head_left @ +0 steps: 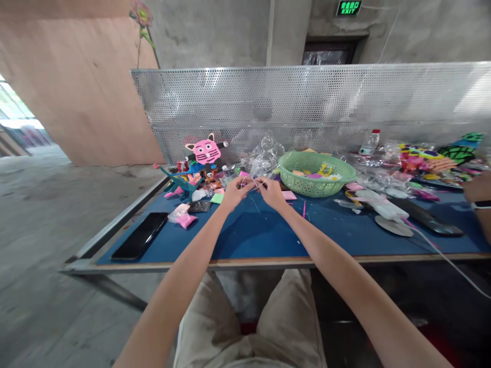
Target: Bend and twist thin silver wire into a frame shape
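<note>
Lap: beige trousers (251, 327), knees apart under the bench edge, with two bare forearms reaching forward over them
Bench: blue top (257, 240), its near part mostly bare, a metal frame along the left end
Phone: black, screen up (140, 236), lying at a slant near the left front corner
Right-hand side of the bench: white cable (452, 263) hanging over the front edge, running from a white boxy device (381, 205); a grey disc (394, 226) and a long dark slab (427, 217) just beside it
Neighbour: part of another person's arm at the far right edge, blurred, with a pale band (482, 204) at the wrist
Left hand: fingertips (238, 191) pinching a thin pale strand (258, 184), held above the middle of the bench
Right hand: fingertips (270, 191) pinching the same strand close to the left hand; the strand curves between them, too fine to follow fully
Around the hands: pink packet (185, 220), black packet (200, 206) and light green packet (217, 198) to the left; a pink stick (304, 209) to the right
Basket: pale green, round (318, 190), beyond the right hand, with yellow, purple and white pieces inside
Figures: teal one (183, 183) at left, a pink cat face (207, 152) behind it
Bottle: clear, red cap (370, 143), among crumpled plastic at the back
Screen: perforated metal (230, 102) along the far edge
Wall: grey concrete (215, 33), a green exit sign (348, 8) high up
</note>
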A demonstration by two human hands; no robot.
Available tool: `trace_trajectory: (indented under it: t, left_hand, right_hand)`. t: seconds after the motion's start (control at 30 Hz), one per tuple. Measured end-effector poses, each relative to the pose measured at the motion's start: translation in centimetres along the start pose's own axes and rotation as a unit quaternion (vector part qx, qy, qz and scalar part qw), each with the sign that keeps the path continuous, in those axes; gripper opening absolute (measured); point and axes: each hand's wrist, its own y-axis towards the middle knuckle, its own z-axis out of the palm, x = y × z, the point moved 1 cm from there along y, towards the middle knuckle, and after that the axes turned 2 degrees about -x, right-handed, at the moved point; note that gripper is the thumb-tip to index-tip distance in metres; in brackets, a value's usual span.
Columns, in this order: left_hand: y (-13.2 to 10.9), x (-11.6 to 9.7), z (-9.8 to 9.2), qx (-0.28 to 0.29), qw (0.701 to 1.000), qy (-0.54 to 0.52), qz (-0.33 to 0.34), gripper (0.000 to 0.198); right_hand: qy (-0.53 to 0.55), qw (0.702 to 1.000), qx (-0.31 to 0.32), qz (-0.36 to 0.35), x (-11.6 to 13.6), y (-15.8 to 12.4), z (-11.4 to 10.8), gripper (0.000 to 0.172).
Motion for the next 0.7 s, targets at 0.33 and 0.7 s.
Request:
trace_trajectory:
  t: [0.33, 0.7]
  left_hand:
    - [0.15, 0.57, -0.45, 0.024, 0.999, -0.014, -0.034, 0.042]
    - [0.02, 0.37, -0.41, 0.029, 0.999, -0.016, -0.017, 0.038]
  right_hand:
    - [0.206, 0.967, 0.085, 0.121, -0.89, 0.43, -0.17, 0.039]
    - [0.285, 0.937, 0.111, 0.166, -1.07, 0.18, 0.04, 0.042]
